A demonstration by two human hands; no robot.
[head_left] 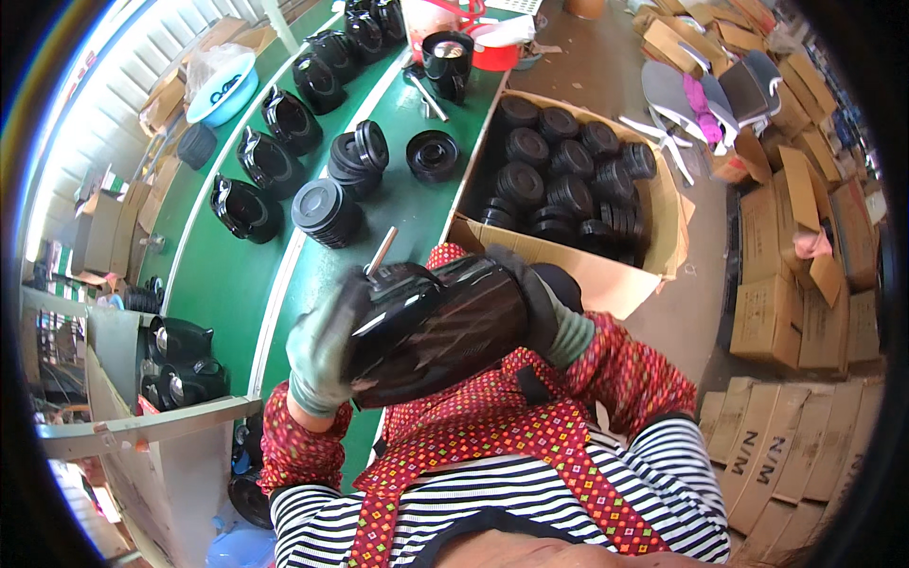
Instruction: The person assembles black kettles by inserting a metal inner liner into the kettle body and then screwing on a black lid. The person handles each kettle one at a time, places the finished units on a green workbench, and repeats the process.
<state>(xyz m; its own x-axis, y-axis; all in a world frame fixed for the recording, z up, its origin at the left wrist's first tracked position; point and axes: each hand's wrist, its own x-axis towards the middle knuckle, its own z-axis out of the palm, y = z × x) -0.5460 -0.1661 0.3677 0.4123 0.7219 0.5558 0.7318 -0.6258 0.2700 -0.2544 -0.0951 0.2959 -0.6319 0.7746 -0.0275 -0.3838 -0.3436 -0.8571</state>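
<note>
A large glossy black pitcher-like shell (440,327) is held tilted sideways in front of my chest, between both hands. My left hand (327,350), in a pale grey-green glove, is closed round its left end. A thin metal rod (382,251) sticks up beside that hand's fingers; its lower end is hidden. My right hand (549,312), in a glove with dark fingers and a green cuff, grips the right end. Just beyond, on the green work surface (327,284), stands a stack of round black lids (327,213), with another lid stack (358,161) behind it.
Several glossy black jugs (268,163) line the left of the surface. A cardboard box (559,251) full of round black parts stands at right. Farther back are a black jug (448,62), a red basin (494,55) and a blue basin (225,90). Cartons (767,322) are piled at far right.
</note>
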